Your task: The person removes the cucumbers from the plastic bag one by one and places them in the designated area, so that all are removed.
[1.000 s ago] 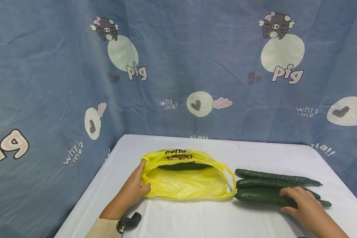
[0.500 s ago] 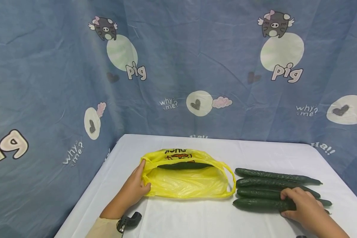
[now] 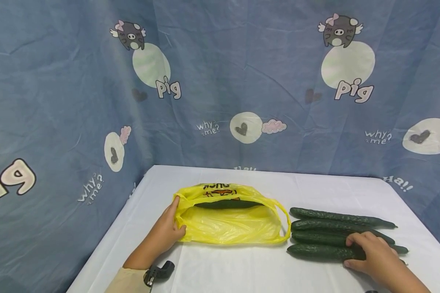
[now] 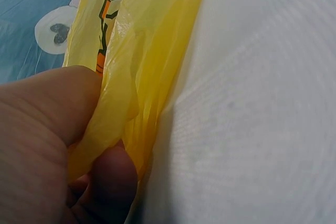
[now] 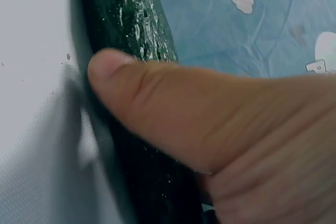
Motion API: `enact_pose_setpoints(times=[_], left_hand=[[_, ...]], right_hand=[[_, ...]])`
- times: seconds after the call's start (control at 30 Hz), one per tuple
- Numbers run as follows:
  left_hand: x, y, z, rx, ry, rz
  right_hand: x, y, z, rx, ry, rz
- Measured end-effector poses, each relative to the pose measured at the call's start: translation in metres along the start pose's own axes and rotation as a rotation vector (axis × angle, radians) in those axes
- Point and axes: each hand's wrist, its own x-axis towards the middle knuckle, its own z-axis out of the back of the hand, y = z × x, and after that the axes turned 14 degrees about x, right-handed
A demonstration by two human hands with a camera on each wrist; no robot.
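Observation:
A yellow plastic bag [image 3: 234, 230] lies on its side with its mouth facing the front, a dark green cucumber [image 3: 225, 204] visible inside. My left hand [image 3: 167, 230] holds the bag's left edge, the plastic pinched between thumb and fingers in the left wrist view. Right of the bag, several cucumbers [image 3: 326, 224] lie side by side. My right hand [image 3: 377, 255] grips the nearest cucumber [image 3: 320, 252] around its right half, fingers over the top and thumb [image 5: 152, 95] against the near side. The hand hides part of its right end.
A white cloth covers the table [image 3: 249, 268]. Blue curtain [image 3: 278, 81] with pig prints hangs behind and at the left. A black strap piece [image 3: 159, 273] sits at the left wrist, near the sleeve [image 3: 128, 280].
The nearest cucumber has shifted toward the front, away from the one behind it, under my right hand. That thumb has moved slightly left. My left hand and the bag stay put.

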Motion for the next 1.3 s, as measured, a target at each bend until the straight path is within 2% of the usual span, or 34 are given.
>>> enact_pose_setpoints(times=[0.13, 0.37, 0.53, 0.77, 1.17, 1.3], left_hand=[[-0.001, 0.0, 0.0, -0.009, 0.009, 0.004], [-0.001, 0.0, 0.001, 0.008, -0.014, -0.007], [-0.003, 0.001, 0.001, -0.017, 0.008, 0.0], [-0.005, 0.004, 0.001, -0.003, 0.007, 0.006], [-0.004, 0.0, 0.0, -0.019, 0.008, 0.016], [-0.001, 0.001, 0.002, -0.002, -0.002, -0.005]], right_hand=[[-0.002, 0.002, 0.001, 0.001, -0.01, 0.014], [-0.004, 0.005, 0.001, 0.008, -0.034, 0.04], [-0.006, 0.011, -0.002, 0.047, -0.076, 0.074], [-0.004, 0.037, -0.016, 0.182, -0.123, 0.206], [0.002, 0.081, -0.029, 0.181, -0.15, 0.388], [0.007, 0.095, -0.033, 0.206, -0.171, 0.413]])
